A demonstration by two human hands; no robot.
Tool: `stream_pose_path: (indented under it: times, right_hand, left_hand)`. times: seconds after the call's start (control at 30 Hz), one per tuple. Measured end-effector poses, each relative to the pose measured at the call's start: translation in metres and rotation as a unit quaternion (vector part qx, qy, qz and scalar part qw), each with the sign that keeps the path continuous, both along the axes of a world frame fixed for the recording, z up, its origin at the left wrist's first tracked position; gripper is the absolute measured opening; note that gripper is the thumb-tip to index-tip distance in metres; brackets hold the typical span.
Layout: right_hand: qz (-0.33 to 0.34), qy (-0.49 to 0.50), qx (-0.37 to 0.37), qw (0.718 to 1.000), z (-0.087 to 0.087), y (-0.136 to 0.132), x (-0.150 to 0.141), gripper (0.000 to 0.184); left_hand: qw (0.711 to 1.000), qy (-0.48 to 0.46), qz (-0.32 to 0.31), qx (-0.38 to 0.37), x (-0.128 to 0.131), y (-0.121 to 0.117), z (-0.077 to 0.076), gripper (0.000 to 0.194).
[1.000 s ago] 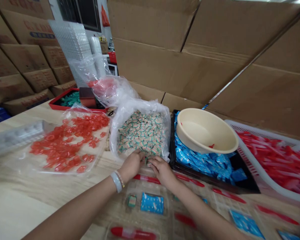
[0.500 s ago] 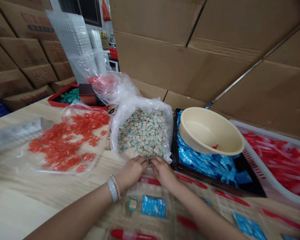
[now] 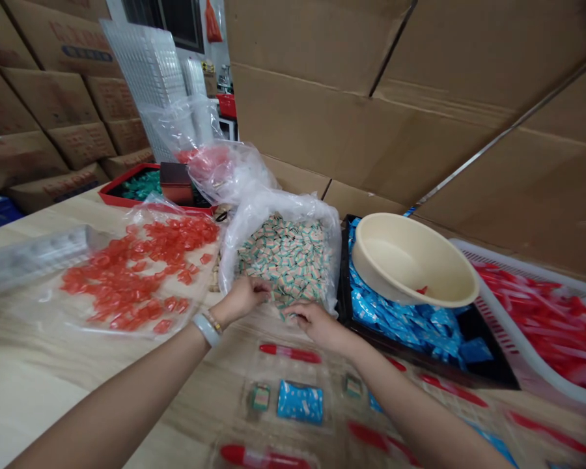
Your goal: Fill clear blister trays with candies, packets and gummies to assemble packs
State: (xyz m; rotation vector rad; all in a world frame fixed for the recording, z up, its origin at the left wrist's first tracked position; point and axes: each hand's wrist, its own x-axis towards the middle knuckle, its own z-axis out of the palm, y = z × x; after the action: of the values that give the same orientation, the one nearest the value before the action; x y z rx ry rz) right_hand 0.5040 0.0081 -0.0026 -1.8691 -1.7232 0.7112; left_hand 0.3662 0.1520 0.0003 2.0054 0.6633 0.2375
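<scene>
At lower centre, a clear compartment tray (image 3: 329,371) holds red sticks (image 3: 290,354) and blue packets (image 3: 300,402). The left hand (image 3: 241,299) curls loosely at the bag of wrapped sweets (image 3: 286,260); the right hand (image 3: 317,326) draws its fingertips together, its catch impossible to tell.

even, flat indoor light, no harsh glare; faint soft shadows under hands (image 3: 241,298) (image 3: 318,324); wide-angle bending toward edges.

From the person's head, this single view looks forward and down, close over the left hand (image 3: 241,299) and right hand (image 3: 317,322), which reach in from the bottom edge above a pale wooden table (image 3: 78,397). It faces a wall of large brown cardboard sheets (image 3: 371,130), with stacked brown cardboard cartons (image 3: 53,111) at upper left, and its wide field spans the tabletop.
</scene>
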Motion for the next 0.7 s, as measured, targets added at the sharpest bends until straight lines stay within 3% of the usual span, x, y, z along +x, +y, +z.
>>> stream_pose_path:
  times: [0.17,0.4,0.7]
  right_hand:
    - [0.051,-0.085,-0.051,0.994,-0.003,0.011,-0.006,0.036]
    - [-0.012,-0.089,0.020,0.996,-0.007,-0.006,-0.010,0.024]
    - [-0.013,-0.072,0.046,0.996,-0.017,-0.018,-0.012,0.029]
  left_hand:
    - [1.000,0.004,0.000,0.009,-0.003,-0.005,-0.007,0.016]
    - [0.998,-0.033,-0.044,0.030,-0.011,-0.017,-0.011,0.016]
    - [0.988,-0.004,-0.134,0.078,-0.013,-0.046,0.001,0.023]
